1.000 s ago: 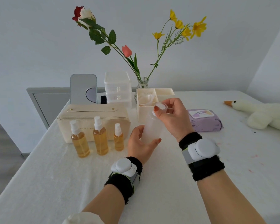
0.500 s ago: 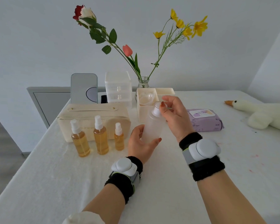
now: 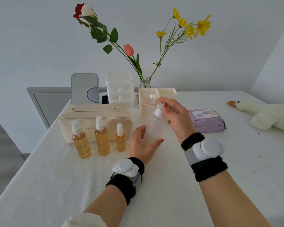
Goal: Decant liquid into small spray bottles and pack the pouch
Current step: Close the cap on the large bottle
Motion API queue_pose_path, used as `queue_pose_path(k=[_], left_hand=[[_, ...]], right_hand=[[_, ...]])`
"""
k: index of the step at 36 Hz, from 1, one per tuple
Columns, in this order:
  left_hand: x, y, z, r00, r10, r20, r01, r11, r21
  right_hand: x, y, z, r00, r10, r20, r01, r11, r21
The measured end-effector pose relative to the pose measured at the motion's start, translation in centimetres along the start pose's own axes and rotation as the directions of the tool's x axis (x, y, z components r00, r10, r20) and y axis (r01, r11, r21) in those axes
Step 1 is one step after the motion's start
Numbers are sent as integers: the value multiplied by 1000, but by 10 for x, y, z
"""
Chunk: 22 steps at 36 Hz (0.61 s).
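Now: white cloth-covered table [image 3: 56,185], with a pale bare wall [image 3: 39,38] behind it and a room corner at right. Bottle [image 3: 154,128], frosted, is at table centre, just right of three amber spray bottles [image 3: 102,138] standing in a row before the cream pouch [image 3: 88,113]. Bottle's long axis is near vertical, cap [image 3: 158,110] end up. Left hand [image 3: 141,145] wraps the lower body. Right hand [image 3: 179,118] pinches the cap with thumb and fingertips. Cannot tell whether the base touches the cloth.

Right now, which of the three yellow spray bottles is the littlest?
The spray bottle nearest the left hand; it is the shortest and the slimmest.
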<state>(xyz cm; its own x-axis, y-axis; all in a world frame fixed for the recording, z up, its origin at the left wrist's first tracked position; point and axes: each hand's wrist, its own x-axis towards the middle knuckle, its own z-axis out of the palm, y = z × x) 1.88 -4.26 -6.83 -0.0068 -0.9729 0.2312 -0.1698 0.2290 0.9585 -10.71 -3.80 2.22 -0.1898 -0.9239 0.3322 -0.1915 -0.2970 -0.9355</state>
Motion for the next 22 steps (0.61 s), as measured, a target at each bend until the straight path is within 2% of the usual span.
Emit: queue_pose_path(k=[9, 14, 17, 22], left_hand=[[-1, 0, 0, 1000, 20, 4, -20, 1000, 21], [0, -1, 0, 1000, 4, -1, -4, 1000, 3], [0, -2, 0, 1000, 2, 5, -2, 1000, 9], [0, -1, 0, 1000, 10, 0, -10, 1000, 30]], right_hand=[[2, 6, 0, 996, 43, -76, -42, 999, 14], [0, 1, -2, 1000, 1, 0, -1, 998, 68], [-1, 1, -5, 999, -29, 21, 29, 999, 35], [3, 4, -2, 998, -5, -58, 7, 1000, 23]])
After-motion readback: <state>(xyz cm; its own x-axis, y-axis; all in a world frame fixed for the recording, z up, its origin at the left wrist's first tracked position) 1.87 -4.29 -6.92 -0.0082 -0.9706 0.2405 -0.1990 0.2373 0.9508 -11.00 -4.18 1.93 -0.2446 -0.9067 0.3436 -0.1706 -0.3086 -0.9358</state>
